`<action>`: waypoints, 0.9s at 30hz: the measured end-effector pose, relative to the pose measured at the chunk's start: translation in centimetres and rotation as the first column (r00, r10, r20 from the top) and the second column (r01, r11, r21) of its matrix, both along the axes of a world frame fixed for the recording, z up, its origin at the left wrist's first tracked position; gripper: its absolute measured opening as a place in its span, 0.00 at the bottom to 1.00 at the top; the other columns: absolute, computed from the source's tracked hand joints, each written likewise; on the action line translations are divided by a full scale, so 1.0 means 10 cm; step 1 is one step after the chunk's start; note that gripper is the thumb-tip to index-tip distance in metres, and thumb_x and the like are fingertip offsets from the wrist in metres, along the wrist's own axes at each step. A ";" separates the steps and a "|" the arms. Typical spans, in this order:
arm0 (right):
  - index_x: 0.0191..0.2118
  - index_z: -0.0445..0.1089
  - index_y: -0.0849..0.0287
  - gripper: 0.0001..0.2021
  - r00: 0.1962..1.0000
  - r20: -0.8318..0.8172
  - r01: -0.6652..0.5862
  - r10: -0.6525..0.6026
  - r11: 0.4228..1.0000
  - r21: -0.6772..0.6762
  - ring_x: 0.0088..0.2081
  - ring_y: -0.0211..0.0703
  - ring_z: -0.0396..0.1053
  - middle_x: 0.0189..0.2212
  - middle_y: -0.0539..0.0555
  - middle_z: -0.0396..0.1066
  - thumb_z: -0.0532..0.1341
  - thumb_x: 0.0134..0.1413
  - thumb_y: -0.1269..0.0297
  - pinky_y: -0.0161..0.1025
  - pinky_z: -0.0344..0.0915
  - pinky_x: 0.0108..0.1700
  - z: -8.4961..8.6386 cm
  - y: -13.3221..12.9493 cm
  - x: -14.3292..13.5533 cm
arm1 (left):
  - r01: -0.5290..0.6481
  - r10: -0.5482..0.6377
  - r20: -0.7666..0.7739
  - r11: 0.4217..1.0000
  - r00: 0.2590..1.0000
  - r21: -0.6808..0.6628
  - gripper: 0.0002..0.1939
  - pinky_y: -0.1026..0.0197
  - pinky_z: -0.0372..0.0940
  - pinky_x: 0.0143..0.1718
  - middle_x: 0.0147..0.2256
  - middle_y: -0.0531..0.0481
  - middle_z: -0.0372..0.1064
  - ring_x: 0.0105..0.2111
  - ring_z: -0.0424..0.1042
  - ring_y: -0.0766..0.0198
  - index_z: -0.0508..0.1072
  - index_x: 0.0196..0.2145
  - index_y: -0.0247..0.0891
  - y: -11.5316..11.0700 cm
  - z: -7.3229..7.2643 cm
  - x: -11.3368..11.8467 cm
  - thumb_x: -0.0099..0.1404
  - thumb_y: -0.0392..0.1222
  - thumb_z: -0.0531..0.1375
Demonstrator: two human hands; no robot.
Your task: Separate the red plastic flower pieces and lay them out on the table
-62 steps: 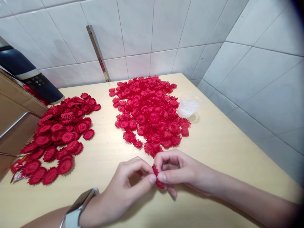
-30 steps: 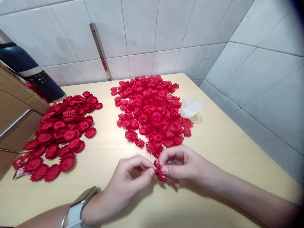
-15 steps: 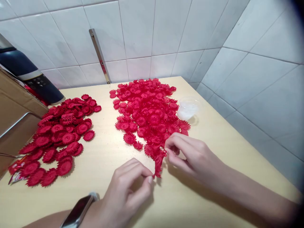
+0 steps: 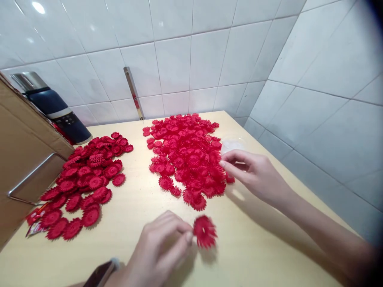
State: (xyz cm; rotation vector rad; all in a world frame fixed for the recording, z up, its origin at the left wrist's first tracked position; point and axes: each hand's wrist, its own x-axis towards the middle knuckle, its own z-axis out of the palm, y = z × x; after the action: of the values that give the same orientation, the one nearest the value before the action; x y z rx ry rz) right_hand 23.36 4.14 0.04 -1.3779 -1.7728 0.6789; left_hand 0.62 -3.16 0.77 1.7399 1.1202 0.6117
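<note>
A single red fringed flower disc [image 4: 204, 232] with a small pale hole at its centre hangs tilted just above the table. Thumb and forefinger of my left hand [image 4: 163, 243] pinch its left edge. My right hand [image 4: 253, 169] is at the right side of the large pile of red fringed discs [image 4: 191, 153]. Its thumb and fingertips are brought together against the pile's edge, and what they hold, if anything, is hidden. Behind that hand, a clear plastic dish [image 4: 235, 143] is partly covered by the fingers.
A second heap of darker red discs [image 4: 95, 181] lies on the left of the table [image 4: 140, 199]. Beside it stand a cardboard box [image 4: 30, 159] and a leaning dark blue flask [image 4: 64, 115]. A metal strip [image 4: 133, 91] leans against the tiled wall [image 4: 176, 63].
The red disc in my left hand has come apart from the pile and spread out flat. My right hand has moved up and right, away from it. The view has tilted upward.
</note>
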 end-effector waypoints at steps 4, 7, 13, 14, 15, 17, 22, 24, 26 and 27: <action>0.31 0.67 0.60 0.08 0.978 -0.206 -0.056 0.031 0.991 -0.119 0.25 0.38 0.63 0.25 0.51 0.66 0.57 0.50 0.59 0.35 0.61 0.26 0.02 -0.03 -0.06 | -0.210 0.267 0.154 0.928 0.951 -0.308 0.09 0.63 0.61 0.32 0.26 0.49 0.69 0.29 0.68 0.63 0.72 0.25 0.34 0.23 -0.02 0.02 0.58 0.41 0.57; 0.30 0.66 0.59 0.07 0.958 -0.286 -0.021 -0.009 0.995 -0.100 0.24 0.36 0.61 0.24 0.50 0.65 0.58 0.50 0.61 0.34 0.60 0.26 0.04 -0.11 -0.12 | -0.246 0.343 0.225 0.896 0.912 -0.370 0.08 0.64 0.60 0.32 0.24 0.49 0.69 0.27 0.67 0.65 0.73 0.24 0.33 0.34 -0.05 0.05 0.56 0.41 0.60; 0.28 0.66 0.59 0.05 0.860 -0.448 -0.382 0.242 0.889 -0.254 0.26 0.36 0.63 0.24 0.49 0.65 0.58 0.51 0.64 0.33 0.60 0.27 0.03 -0.29 -0.29 | -0.142 0.286 0.298 0.894 0.911 -0.425 0.10 0.61 0.61 0.30 0.24 0.47 0.71 0.26 0.69 0.62 0.74 0.24 0.33 0.36 -0.24 0.06 0.53 0.44 0.63; 0.28 0.66 0.60 0.06 0.846 -0.466 -0.430 0.260 0.849 -0.308 0.25 0.36 0.64 0.23 0.49 0.65 0.58 0.52 0.64 0.33 0.60 0.26 0.01 -0.31 -0.32 | -0.137 0.282 0.308 0.898 0.909 -0.418 0.10 0.61 0.61 0.30 0.24 0.47 0.71 0.26 0.69 0.63 0.74 0.25 0.33 0.35 -0.26 0.06 0.54 0.44 0.62; 0.28 0.65 0.60 0.06 0.838 -0.481 -0.454 0.257 0.818 -0.354 0.24 0.36 0.63 0.22 0.49 0.65 0.57 0.52 0.64 0.33 0.59 0.25 -0.01 -0.33 -0.35 | -0.136 0.278 0.316 0.904 0.907 -0.405 0.09 0.61 0.61 0.30 0.25 0.47 0.71 0.26 0.68 0.63 0.74 0.25 0.33 0.35 -0.27 0.06 0.54 0.43 0.62; 0.27 0.66 0.61 0.06 0.828 -0.515 -0.464 0.222 0.786 -0.408 0.23 0.34 0.63 0.21 0.49 0.65 0.58 0.51 0.65 0.32 0.57 0.23 -0.06 -0.35 -0.39 | -0.129 0.257 0.323 0.921 0.911 -0.368 0.07 0.61 0.60 0.31 0.25 0.48 0.71 0.26 0.67 0.65 0.75 0.25 0.33 0.35 -0.27 0.06 0.54 0.41 0.62; 0.26 0.66 0.62 0.07 0.741 -0.654 -0.552 0.151 0.693 -0.464 0.21 0.34 0.64 0.21 0.49 0.67 0.61 0.47 0.65 0.31 0.54 0.21 -0.11 -0.36 -0.43 | -0.088 0.196 0.295 0.936 0.935 -0.340 0.07 0.62 0.60 0.33 0.26 0.48 0.71 0.28 0.67 0.65 0.74 0.24 0.33 0.34 -0.22 0.08 0.56 0.39 0.60; 0.26 0.66 0.63 0.08 0.730 -0.671 -0.562 0.131 0.673 -0.480 0.20 0.34 0.64 0.20 0.50 0.68 0.63 0.45 0.64 0.30 0.52 0.20 -0.12 -0.36 -0.44 | -0.074 0.192 0.293 0.926 0.937 -0.370 0.07 0.63 0.60 0.34 0.26 0.49 0.71 0.28 0.66 0.65 0.74 0.25 0.33 0.33 -0.21 0.08 0.57 0.39 0.60; 0.25 0.67 0.64 0.08 0.725 -0.678 -0.564 0.121 0.669 -0.484 0.20 0.34 0.64 0.19 0.50 0.68 0.64 0.44 0.65 0.30 0.53 0.21 -0.14 -0.37 -0.44 | -0.075 0.200 0.290 0.917 0.936 -0.391 0.07 0.64 0.60 0.33 0.26 0.50 0.70 0.28 0.66 0.66 0.74 0.25 0.33 0.32 -0.21 0.07 0.56 0.39 0.60; 0.26 0.67 0.64 0.08 0.720 -0.683 -0.567 0.122 0.670 -0.479 0.21 0.34 0.64 0.19 0.50 0.68 0.64 0.43 0.65 0.30 0.54 0.21 -0.15 -0.37 -0.45 | -0.076 0.205 0.290 0.914 0.935 -0.400 0.07 0.64 0.60 0.33 0.25 0.50 0.70 0.28 0.66 0.66 0.74 0.24 0.33 0.31 -0.21 0.07 0.56 0.38 0.60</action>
State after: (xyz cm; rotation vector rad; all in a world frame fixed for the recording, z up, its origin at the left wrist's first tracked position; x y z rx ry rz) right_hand 18.89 0.43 -1.43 -0.9973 -1.2960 1.9134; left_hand 1.31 -0.04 -1.31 1.1779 1.0530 0.6890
